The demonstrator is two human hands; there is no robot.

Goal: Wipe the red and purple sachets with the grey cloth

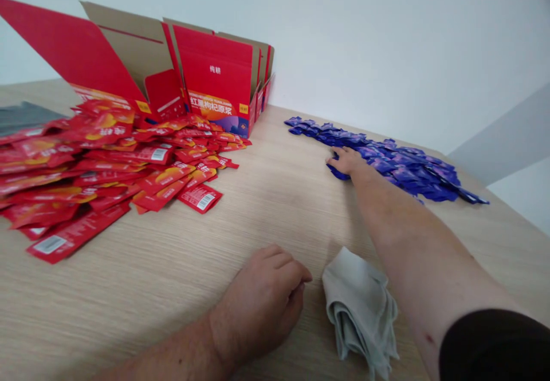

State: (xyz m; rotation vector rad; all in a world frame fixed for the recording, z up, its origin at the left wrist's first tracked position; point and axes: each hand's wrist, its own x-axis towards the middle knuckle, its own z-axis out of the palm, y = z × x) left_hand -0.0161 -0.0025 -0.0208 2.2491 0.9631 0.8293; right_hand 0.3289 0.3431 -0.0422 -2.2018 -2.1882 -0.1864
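Purple sachets (395, 166) at one o'clock, my right hand (346, 162) resting on them, fingers spread, grip unclear; left hand (262, 298) curled, holding nothing visible, at six o'clock. Careless sweep could shove sachets across the table (275, 226) into the red sachets (112, 163) at ten o'clock, mixing colours.

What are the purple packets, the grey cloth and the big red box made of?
The purple sachets look like glossy plastic or foil film, because they glint. The folded cloth seems soft woven fabric, perhaps cotton, since it sags in limp folds. The red carton looks like printed cardboard, with plain brown board showing inside its flaps.
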